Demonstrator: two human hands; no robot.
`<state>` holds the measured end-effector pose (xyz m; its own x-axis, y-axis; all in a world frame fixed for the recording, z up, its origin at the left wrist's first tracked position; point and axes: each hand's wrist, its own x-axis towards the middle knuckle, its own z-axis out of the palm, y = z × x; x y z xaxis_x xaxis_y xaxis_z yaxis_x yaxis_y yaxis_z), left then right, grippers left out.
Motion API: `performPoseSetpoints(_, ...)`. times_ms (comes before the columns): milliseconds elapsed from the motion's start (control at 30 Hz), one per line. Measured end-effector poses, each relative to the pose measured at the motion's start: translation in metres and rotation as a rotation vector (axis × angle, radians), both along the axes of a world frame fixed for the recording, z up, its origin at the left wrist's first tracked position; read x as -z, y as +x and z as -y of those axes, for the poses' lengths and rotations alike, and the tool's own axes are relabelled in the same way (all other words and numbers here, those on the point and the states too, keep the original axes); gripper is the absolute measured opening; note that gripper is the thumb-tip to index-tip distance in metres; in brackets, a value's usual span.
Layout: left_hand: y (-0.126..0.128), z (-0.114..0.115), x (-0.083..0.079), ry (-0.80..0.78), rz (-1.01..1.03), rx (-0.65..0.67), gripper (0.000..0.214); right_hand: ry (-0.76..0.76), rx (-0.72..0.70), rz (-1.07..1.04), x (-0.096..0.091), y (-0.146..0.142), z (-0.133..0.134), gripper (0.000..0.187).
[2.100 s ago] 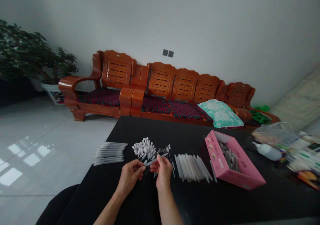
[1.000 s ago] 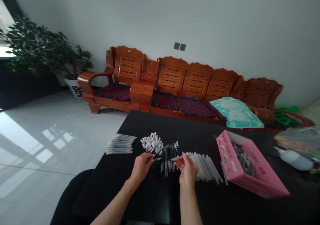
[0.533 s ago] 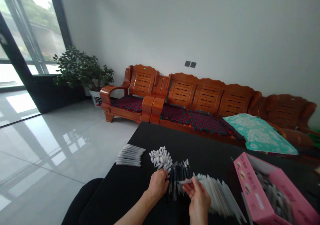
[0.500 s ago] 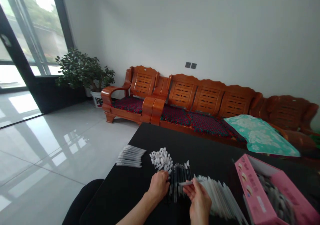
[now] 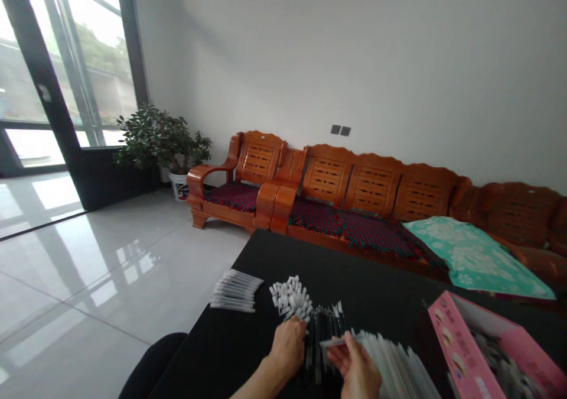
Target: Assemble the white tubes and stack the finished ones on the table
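My left hand (image 5: 287,344) is curled with its fingers at the left end of a row of dark, thin pen refills (image 5: 319,340); whatever its fingertips grip is hidden. My right hand (image 5: 355,366) pinches a whitish pen barrel (image 5: 332,342) between thumb and fingers, held nearly level over the right part of the refills. Just beyond my left hand lies a loose heap of small white pen caps (image 5: 290,296). To the right of my right hand a thick row of translucent pen barrels (image 5: 398,363) is spread out.
On the black table (image 5: 283,254), several capped white pens (image 5: 235,291) lie side by side near the left edge. A pink box (image 5: 458,343) holding grey items stands at the right. Behind the table runs a wooden sofa (image 5: 328,174) with a turquoise cloth (image 5: 478,254).
The camera view has tilted up slightly, so everything sits lower and a little to the right. Both hands keep nearly the same pose, the right one still pinching the barrel.
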<state>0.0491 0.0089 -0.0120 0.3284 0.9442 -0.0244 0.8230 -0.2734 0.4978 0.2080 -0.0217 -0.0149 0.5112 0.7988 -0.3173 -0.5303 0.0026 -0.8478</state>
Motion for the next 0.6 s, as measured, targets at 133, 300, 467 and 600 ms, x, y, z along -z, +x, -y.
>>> performPoseSetpoints(133, -0.001, 0.000, 0.005, 0.074, 0.095, -0.018, 0.025, 0.000, -0.014, 0.015, -0.001, -0.001, 0.001, 0.062)
performPoseSetpoints(300, -0.008, -0.009, 0.000, -0.043, 0.654, -0.187, 0.008, 0.001, -0.140, 0.115, -0.009, -0.011, 0.003, 0.055)
performPoseSetpoints(467, -0.029, -0.016, -0.014, -0.402, 1.435, -0.229, 0.020, 0.095, -0.336, 0.341, -0.025, -0.037, 0.007, 0.049)
performPoseSetpoints(600, -0.045, -0.014, -0.021, -0.538, 1.659, -0.210, 0.034, 0.119, -0.566, 0.530, -0.039, -0.055, 0.009, 0.053)
